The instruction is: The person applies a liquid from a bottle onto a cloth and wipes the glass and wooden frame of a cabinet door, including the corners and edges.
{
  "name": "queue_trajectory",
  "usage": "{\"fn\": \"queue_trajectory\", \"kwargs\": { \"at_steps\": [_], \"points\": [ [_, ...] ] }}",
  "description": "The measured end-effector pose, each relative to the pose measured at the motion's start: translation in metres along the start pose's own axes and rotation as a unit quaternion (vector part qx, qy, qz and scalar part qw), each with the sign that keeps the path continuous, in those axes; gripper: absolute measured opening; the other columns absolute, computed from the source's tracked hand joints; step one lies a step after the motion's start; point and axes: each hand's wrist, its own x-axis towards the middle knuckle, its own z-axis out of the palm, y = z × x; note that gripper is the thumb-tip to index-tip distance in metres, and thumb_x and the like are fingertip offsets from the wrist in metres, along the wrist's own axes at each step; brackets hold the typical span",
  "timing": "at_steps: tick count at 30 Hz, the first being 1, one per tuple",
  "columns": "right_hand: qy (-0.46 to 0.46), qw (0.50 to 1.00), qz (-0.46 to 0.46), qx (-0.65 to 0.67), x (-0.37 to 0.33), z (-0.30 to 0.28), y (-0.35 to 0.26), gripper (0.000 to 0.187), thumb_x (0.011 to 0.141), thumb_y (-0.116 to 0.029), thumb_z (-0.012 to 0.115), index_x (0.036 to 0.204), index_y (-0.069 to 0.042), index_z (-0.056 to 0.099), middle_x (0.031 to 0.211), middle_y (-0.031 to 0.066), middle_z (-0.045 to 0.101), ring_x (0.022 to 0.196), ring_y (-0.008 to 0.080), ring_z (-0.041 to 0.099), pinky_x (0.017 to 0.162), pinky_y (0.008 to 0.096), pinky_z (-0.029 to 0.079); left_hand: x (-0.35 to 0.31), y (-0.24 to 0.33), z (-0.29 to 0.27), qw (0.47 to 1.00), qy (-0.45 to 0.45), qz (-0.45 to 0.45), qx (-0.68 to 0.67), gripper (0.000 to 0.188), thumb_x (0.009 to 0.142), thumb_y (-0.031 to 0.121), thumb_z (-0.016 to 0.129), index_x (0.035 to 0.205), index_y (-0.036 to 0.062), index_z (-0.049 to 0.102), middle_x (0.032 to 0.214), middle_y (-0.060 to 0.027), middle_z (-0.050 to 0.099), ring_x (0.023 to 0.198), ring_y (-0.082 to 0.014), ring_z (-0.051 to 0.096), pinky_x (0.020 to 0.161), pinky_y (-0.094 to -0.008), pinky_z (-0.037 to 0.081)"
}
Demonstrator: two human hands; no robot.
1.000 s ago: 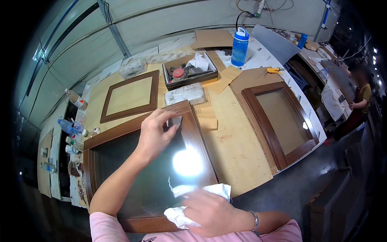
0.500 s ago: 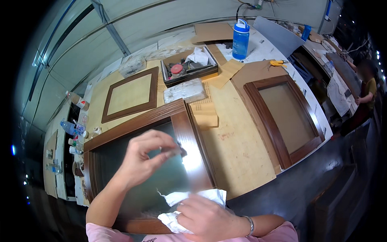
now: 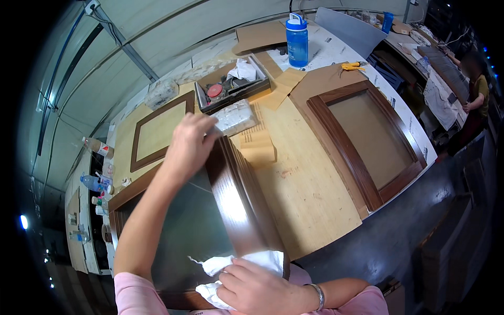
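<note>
A brown wooden door frame with a glass panel (image 3: 197, 226) lies in front of me, its glossy right rail catching the light. My left hand (image 3: 191, 139) is over the frame's far right corner, fingers and thumb drawn together in a pinch. Whatever is between the fingertips is too small to make out. Just beyond them lies a whitish wrapped block (image 3: 233, 116). My right hand (image 3: 254, 286) grips a crumpled white cloth (image 3: 268, 261) at the near right corner of the frame.
A second glazed wooden frame (image 3: 341, 142) lies at right, a thinner frame (image 3: 137, 139) at far left. Behind stand an open box of odds and ends (image 3: 207, 107) and a blue water bottle (image 3: 297, 47). Yellow-handled pliers (image 3: 353, 66), several bottles (image 3: 90, 182) and another person (image 3: 476, 94) are farther off.
My left hand has moved away from me, from above the right rail to the far corner, still pinched. My right hand stays at the near corner with the cloth. The view has shifted slightly.
</note>
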Motion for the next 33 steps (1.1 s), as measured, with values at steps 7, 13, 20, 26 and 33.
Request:
{"fn": "queue_trajectory", "kwargs": {
  "at_steps": [7,13,20,26,33],
  "points": [
    [-0.004,1.000,0.007,-0.029,-0.005,-0.001,0.002,0.017,0.079,-0.023,0.058,0.076,-0.007,0.057,0.079,0.0102,0.055,0.082,0.0272,0.057,0.084,0.0391,0.047,0.014,0.001,-0.005,0.998,-0.036,-0.055,-0.027,0.024,0.078,0.005,0.073,0.101,-0.0032,0.070,0.100,-0.0181,0.070,0.095,-0.0355,0.063,0.086,-0.0429,0.050],
    [0.048,0.997,-0.021,0.053,-0.014,-0.006,0.004,0.029,0.074,-0.027,0.068,0.086,-0.001,0.064,0.091,0.0142,0.063,0.085,0.0306,0.062,0.081,0.0418,0.051,-0.012,0.030,-0.011,0.997,-0.053,-0.032,-0.046,0.025,0.076,0.002,0.075,0.100,-0.0021,0.070,0.098,-0.0166,0.071,0.089,-0.0354,0.065,0.082,-0.0408,0.053],
    [0.372,0.890,0.264,-0.033,-0.085,-0.075,0.012,0.039,0.077,-0.024,0.078,0.101,0.005,0.065,0.102,0.0174,0.068,0.085,0.0269,0.068,0.073,0.0370,0.056,-0.084,0.122,-0.050,0.970,-0.144,0.106,-0.167,0.032,0.071,0.000,0.078,0.102,-0.0022,0.068,0.095,-0.0154,0.069,0.083,-0.0302,0.065,0.072,-0.0385,0.053],
    [0.533,0.805,0.223,-0.138,-0.141,-0.083,0.000,0.043,0.083,-0.025,0.069,0.105,0.010,0.060,0.106,0.0214,0.064,0.092,0.0274,0.062,0.083,0.0395,0.050,-0.099,0.142,-0.063,0.955,-0.157,0.142,-0.207,0.026,0.071,0.000,0.076,0.095,0.0008,0.068,0.094,-0.0113,0.067,0.078,-0.0292,0.063,0.068,-0.0393,0.052],
    [0.496,0.811,0.248,-0.188,-0.158,-0.059,-0.045,0.049,0.083,-0.018,0.066,0.122,0.011,0.057,0.120,0.0227,0.062,0.102,0.0275,0.062,0.089,0.0413,0.052,-0.146,0.183,-0.065,0.875,-0.236,0.260,-0.334,0.031,0.073,0.005,0.078,0.100,-0.0024,0.067,0.096,-0.0124,0.068,0.086,-0.0272,0.066,0.071,-0.0381,0.055]
  ]
}}
